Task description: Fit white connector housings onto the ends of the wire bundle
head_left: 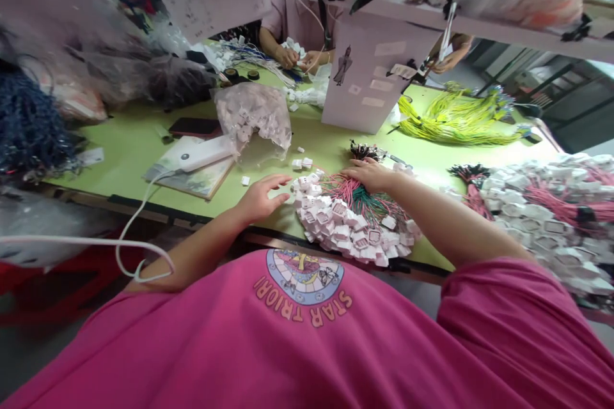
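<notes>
A bundle of pink and green wires lies at the table's front edge, its white connectors fanned out toward me. Dark terminal ends show at the far end of the bundle. My right hand rests palm down across the wires near those ends, fingers laid over them. To the left of the connectors, my left hand is held with fingers apart and nothing in it. A few loose white connectors are on the green table just beyond it.
A plastic bag of white parts, a book with a white device, and a dark phone lie left. Yellow wires and another connector pile are right. Another person's hands work beyond a divider.
</notes>
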`<state>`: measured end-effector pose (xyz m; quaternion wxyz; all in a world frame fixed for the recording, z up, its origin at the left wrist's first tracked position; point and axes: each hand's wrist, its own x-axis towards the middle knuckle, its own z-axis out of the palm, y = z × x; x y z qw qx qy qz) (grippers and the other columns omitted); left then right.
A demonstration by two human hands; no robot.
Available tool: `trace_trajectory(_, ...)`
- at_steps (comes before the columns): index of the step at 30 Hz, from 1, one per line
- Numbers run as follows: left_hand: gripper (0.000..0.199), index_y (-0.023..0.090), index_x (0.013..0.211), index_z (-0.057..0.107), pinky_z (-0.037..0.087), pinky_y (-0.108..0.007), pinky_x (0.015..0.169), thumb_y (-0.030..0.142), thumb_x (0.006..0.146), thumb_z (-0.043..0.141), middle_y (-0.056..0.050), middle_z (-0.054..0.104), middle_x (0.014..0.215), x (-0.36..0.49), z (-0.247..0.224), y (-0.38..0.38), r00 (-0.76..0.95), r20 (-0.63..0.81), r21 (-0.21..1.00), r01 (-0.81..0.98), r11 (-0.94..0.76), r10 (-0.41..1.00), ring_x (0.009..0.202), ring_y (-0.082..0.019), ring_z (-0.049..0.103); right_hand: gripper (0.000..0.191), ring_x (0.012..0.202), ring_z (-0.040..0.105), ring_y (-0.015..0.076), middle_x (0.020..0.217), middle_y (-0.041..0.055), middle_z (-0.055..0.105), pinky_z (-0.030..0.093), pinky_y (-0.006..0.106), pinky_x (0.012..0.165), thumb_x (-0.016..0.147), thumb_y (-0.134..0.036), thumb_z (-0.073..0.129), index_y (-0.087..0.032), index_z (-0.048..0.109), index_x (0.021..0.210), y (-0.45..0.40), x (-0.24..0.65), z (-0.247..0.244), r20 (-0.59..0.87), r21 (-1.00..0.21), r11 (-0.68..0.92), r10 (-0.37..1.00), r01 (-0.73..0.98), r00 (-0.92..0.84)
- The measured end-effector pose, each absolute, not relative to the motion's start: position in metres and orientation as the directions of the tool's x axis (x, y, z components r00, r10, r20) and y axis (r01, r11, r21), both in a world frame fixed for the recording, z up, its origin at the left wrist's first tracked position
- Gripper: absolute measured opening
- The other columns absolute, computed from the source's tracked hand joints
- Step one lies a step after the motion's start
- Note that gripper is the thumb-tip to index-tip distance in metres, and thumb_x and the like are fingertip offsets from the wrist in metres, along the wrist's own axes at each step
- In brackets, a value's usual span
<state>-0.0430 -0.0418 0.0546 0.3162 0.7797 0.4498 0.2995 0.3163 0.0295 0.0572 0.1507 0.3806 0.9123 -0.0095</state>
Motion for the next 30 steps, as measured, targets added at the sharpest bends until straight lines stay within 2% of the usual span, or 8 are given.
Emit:
trace_trajectory(3, 0.043, 0.019, 0.120, 0.062, 0.050, -0.034, 0.094, 0.039, 0.082, 0.058, -0.009, 0.063, 0.123, -0.064, 0.049, -0.051, 0.378, 0.177, 0.762, 0.532, -0.370, 0.908, 0.107, -0.020, 0.061, 0.058, 0.119, 0.050, 0.0287, 0.126, 0.0164, 0.060, 0.032, 0.044, 0.101, 0.072, -0.011, 0.056, -0.014, 0.054, 0.130, 0.033, 0.311, 0.056, -0.273, 0.131, 0.710, 0.697, 0.692, -0.663)
trace_trajectory(7, 0.041, 0.020, 0.118, 0.063, 0.050, -0.034, 0.094, 0.041, 0.084, 0.056, -0.008, 0.063, 0.123, -0.097, 0.042, -0.063, 0.344, 0.155, 0.747, 0.573, -0.338, 0.926, 0.108, -0.021, 0.061, 0.023, 0.092, 0.059, 0.0250, 0.089, 0.0117, 0.067, 0.026, 0.048, 0.103, 0.067, -0.011, 0.060, -0.013, 0.068, 0.089, 0.034, 0.310, 0.080, -0.279, 0.289, 0.723, 0.691, 0.628, -0.667)
trace_trajectory(12, 0.037, 0.021, 0.114, 0.065, 0.051, -0.033, 0.090, 0.040, 0.083, 0.056, -0.007, 0.065, 0.119, -0.128, 0.033, -0.072, 0.269, 0.136, 0.746, 0.605, -0.278, 0.953, 0.103, -0.021, 0.062, 0.008, 0.087, 0.059, 0.0194, 0.085, 0.0064, 0.066, 0.024, 0.049, 0.105, 0.071, -0.013, 0.058, -0.016, 0.064, 0.075, 0.018, 0.314, 0.147, 0.024, 0.492, 0.548, 0.768, 0.677, -0.639)
trace_trajectory(17, 0.042, 0.018, 0.117, 0.062, 0.050, -0.033, 0.092, 0.042, 0.084, 0.053, -0.009, 0.062, 0.121, -0.139, 0.023, -0.069, 0.241, 0.189, 0.705, 0.642, -0.303, 0.952, 0.108, -0.022, 0.060, 0.028, 0.104, 0.055, 0.0151, 0.082, 0.0083, 0.068, 0.022, 0.047, 0.102, 0.085, -0.011, 0.039, -0.008, 0.067, 0.080, -0.005, 0.305, 0.201, 0.193, 0.615, 0.351, 0.802, 0.706, -0.566)
trace_trajectory(20, 0.043, 0.015, 0.119, 0.061, 0.042, -0.038, 0.104, 0.039, 0.085, 0.052, -0.012, 0.061, 0.122, -0.150, 0.012, -0.062, 0.296, 0.238, 0.559, 0.737, -0.380, 0.925, 0.116, -0.025, 0.055, 0.042, 0.105, 0.054, 0.0116, 0.084, 0.0086, 0.069, 0.024, 0.047, 0.100, 0.091, -0.012, 0.027, -0.008, 0.069, 0.085, -0.015, 0.297, 0.221, 0.218, 0.710, 0.253, 0.808, 0.658, -0.547)
trace_trajectory(23, 0.041, 0.013, 0.119, 0.060, 0.036, -0.039, 0.108, 0.034, 0.086, 0.050, -0.014, 0.060, 0.123, -0.158, 0.003, -0.053, 0.338, 0.233, 0.395, 0.824, -0.406, 0.912, 0.118, -0.026, 0.052, 0.044, 0.101, 0.056, 0.0139, 0.079, 0.0096, 0.069, 0.027, 0.050, 0.095, 0.091, -0.014, 0.026, -0.011, 0.069, 0.083, -0.024, 0.296, 0.240, 0.251, 0.761, 0.183, 0.802, 0.623, -0.542)
trace_trajectory(26, 0.041, 0.012, 0.123, 0.057, 0.037, -0.036, 0.106, 0.028, 0.086, 0.049, -0.015, 0.057, 0.125, -0.154, 0.001, -0.037, 0.358, 0.200, 0.307, 0.861, -0.405, 0.912, 0.117, -0.025, 0.050, 0.055, 0.094, 0.057, 0.0141, 0.074, 0.0095, 0.068, 0.028, 0.053, 0.086, 0.091, -0.018, 0.016, -0.013, 0.068, 0.077, -0.032, 0.303, 0.254, 0.256, 0.774, 0.189, 0.779, 0.604, -0.573)
trace_trajectory(30, 0.042, 0.013, 0.120, 0.057, 0.040, -0.037, 0.099, 0.033, 0.083, 0.055, -0.016, 0.056, 0.119, -0.133, 0.000, -0.010, 0.337, 0.096, 0.258, 0.900, -0.350, 0.937, 0.111, -0.027, 0.052, 0.061, 0.095, 0.057, 0.0141, 0.072, 0.0096, 0.065, 0.027, 0.055, 0.087, 0.092, -0.018, 0.010, -0.012, 0.066, 0.069, -0.043, 0.309, 0.257, 0.259, 0.766, 0.228, 0.747, 0.601, -0.613)
